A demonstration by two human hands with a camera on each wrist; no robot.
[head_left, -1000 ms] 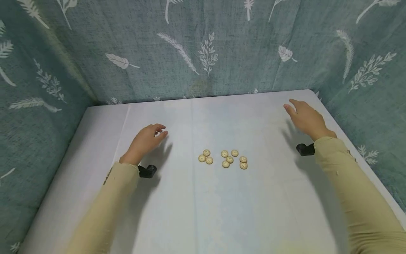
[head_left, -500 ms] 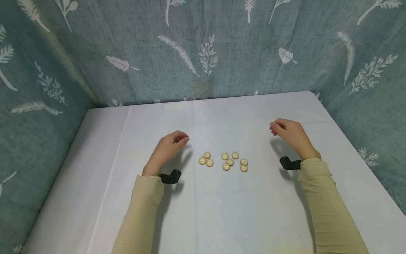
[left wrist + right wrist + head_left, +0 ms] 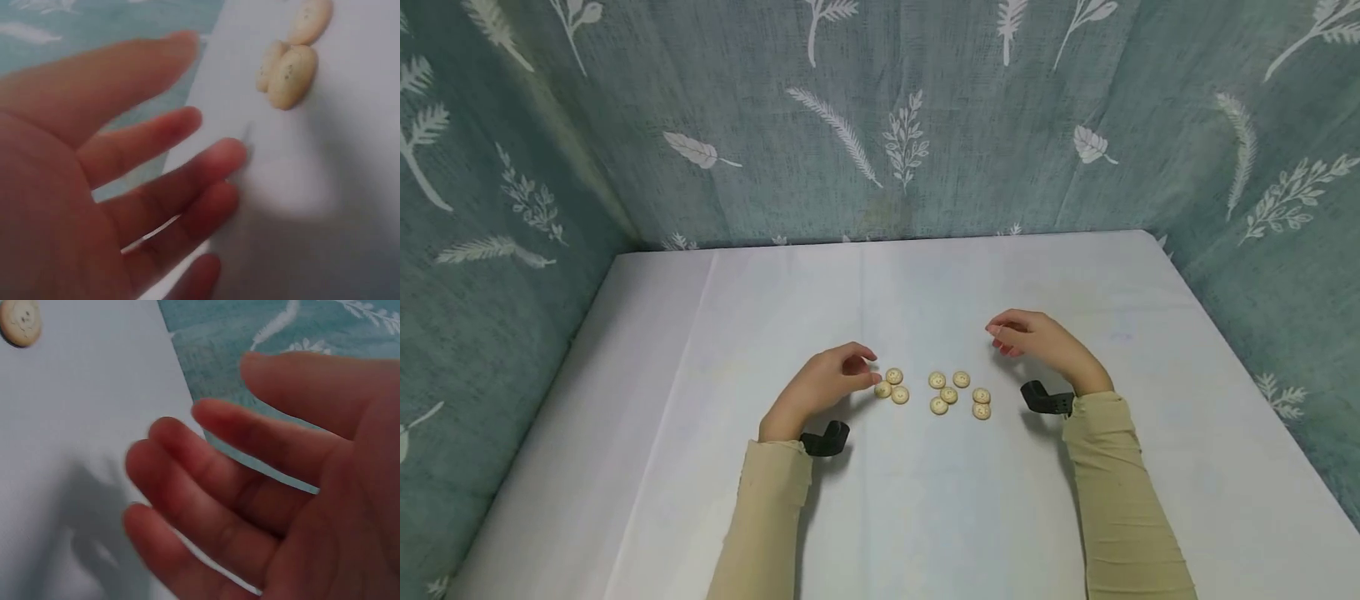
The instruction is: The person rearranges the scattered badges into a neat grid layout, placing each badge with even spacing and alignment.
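Note:
Several round beige buttons with small holes lie on the white table (image 3: 917, 483) in three clusters. Three buttons (image 3: 900, 395) make up the left cluster, more (image 3: 948, 395) sit in the middle, and a pair (image 3: 981, 411) lies to the right. My left hand (image 3: 826, 379) hovers at the left cluster, thumb tip right beside its edge in the head view. In the left wrist view its loosely bent fingers hold nothing, a short gap from a button (image 3: 294, 76). My right hand (image 3: 1041, 337), fingers relaxed and holding nothing, hangs behind and right of the pair; one button (image 3: 20, 322) shows in its wrist view.
A green cloth with white leaf prints (image 3: 820, 200) hangs behind the table and along both sides. Each wrist wears a black camera, the left one (image 3: 826, 439) and the right one (image 3: 1047, 398), jutting inward low over the table.
Both hands have come inward from the sides and nearer to the buttons, the left going right, the right going left and toward me. The buttons keep their arrangement; the view has shifted slightly.

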